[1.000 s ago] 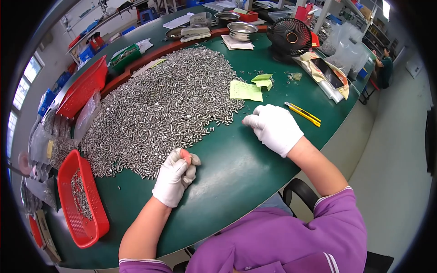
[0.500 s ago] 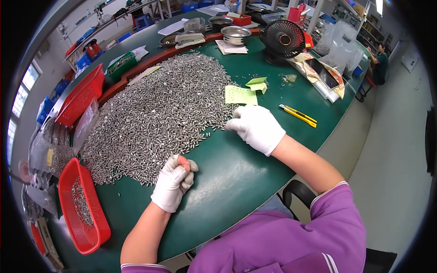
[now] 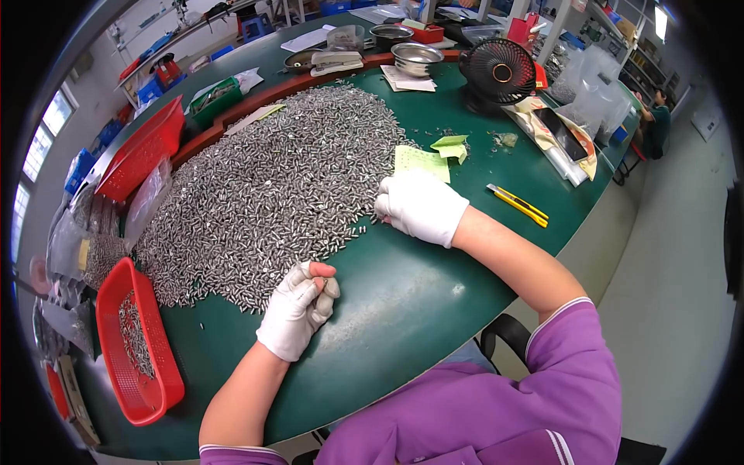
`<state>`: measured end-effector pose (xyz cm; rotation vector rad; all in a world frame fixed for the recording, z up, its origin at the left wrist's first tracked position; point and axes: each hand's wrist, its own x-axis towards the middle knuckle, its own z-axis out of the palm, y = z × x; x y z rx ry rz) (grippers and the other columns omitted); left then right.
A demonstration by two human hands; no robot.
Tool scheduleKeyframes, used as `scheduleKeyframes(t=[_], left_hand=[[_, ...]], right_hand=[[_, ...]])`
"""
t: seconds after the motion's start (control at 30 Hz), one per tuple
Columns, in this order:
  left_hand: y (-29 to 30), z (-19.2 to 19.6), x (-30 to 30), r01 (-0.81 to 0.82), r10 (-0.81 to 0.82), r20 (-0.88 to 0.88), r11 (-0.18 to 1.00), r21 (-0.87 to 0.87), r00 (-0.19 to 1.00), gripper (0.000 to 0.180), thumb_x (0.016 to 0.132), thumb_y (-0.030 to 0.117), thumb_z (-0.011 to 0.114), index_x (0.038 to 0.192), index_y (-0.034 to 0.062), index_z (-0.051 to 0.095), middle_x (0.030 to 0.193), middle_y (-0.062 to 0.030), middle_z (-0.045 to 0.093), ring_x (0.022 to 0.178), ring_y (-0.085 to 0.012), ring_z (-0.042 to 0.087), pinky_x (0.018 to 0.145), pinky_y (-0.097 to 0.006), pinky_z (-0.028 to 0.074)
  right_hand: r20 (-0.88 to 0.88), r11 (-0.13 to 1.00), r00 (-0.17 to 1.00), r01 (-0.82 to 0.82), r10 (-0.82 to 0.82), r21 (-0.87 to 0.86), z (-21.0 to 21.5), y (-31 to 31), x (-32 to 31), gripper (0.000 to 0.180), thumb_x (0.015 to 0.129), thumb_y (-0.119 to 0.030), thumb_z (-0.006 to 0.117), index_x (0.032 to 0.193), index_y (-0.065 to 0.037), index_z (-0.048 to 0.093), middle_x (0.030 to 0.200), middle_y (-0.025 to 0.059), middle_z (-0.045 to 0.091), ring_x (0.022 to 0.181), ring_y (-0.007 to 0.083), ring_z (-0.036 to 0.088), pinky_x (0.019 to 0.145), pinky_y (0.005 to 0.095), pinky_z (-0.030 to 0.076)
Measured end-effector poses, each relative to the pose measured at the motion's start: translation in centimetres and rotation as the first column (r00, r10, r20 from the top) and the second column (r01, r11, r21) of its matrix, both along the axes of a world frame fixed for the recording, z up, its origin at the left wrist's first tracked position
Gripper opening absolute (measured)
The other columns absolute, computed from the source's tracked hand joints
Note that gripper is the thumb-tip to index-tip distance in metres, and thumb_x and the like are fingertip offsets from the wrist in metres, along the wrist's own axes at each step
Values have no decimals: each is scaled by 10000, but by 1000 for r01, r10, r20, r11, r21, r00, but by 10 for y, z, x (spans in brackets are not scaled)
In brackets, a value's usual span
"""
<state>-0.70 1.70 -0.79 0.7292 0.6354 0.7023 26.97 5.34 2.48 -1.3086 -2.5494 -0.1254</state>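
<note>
A wide heap of small metal pins (image 3: 271, 186) covers the green table (image 3: 403, 294). My left hand (image 3: 298, 308), in a white glove with a bare thumb tip, is closed at the heap's near edge, with a few pins showing between its fingers. My right hand (image 3: 418, 205), also gloved, lies palm down on the table at the heap's right edge, fingers touching the pins. A green paper slip (image 3: 422, 161) sits just beyond my right hand.
A red basket (image 3: 136, 349) with some pins stands at the near left; another red basket (image 3: 143, 151) lies further back. A yellow utility knife (image 3: 518, 204) is right of my right hand. A small black fan (image 3: 497, 71), metal bowls (image 3: 415, 56) and bags line the far side.
My right hand has slid left, closer to the heap's edge. My left hand has stayed closed at the near edge, shifting slightly.
</note>
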Motion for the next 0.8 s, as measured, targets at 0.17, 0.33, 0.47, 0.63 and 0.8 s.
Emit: scheduleKeyframes(t=[0.17, 0.33, 0.47, 0.63, 0.8], left_hand=[[1, 0, 0, 7, -8, -41, 1000, -15, 999, 204, 918, 220, 642, 1074, 104, 582, 818, -7, 572, 616, -85, 446, 585, -229, 380], [-1, -3, -5, 15, -15, 37, 1000, -12, 999, 104, 950, 160, 574, 1041, 108, 572, 901, -44, 611, 642, -74, 452, 589, -208, 379], [-1, -1, -1, 19, -18, 59, 1000, -18, 998, 91, 954, 155, 565, 1036, 122, 541, 956, -56, 608, 620, -81, 419, 576, -214, 363], [-5, 9, 3, 103, -91, -143, 991, 82, 986, 285, 907, 308, 678, 1050, 102, 542, 902, -18, 583, 600, -61, 392, 543, -201, 329], [-8, 15, 7, 146, -126, -250, 987, 66, 960, 154, 942, 194, 600, 1018, 77, 534, 856, -8, 581, 608, -52, 448, 525, -192, 370]], right_hand=[[-102, 999, 994, 36, -37, -14, 13, 2, -1, 66, 772, -166, 659, 787, -101, 655, 823, 96, 604, 838, 303, 608, 729, 410, 502], [-219, 988, 964, -156, 148, -18, 17, -11, -32, 84, 785, -161, 675, 807, -94, 630, 842, 90, 607, 833, 288, 602, 721, 409, 490], [-87, 983, 991, -113, 102, -141, -10, -20, -40, 81, 788, -180, 640, 812, -103, 631, 816, 88, 613, 788, 299, 608, 692, 418, 490], [-342, 975, 921, -217, 186, -53, -4, -28, -50, 96, 786, -150, 666, 853, -108, 612, 835, 83, 601, 816, 305, 592, 711, 417, 486], [-390, 966, 891, -257, 232, -12, 1, -37, -62, 149, 770, -184, 696, 880, -115, 622, 855, 67, 609, 824, 291, 595, 715, 406, 487]])
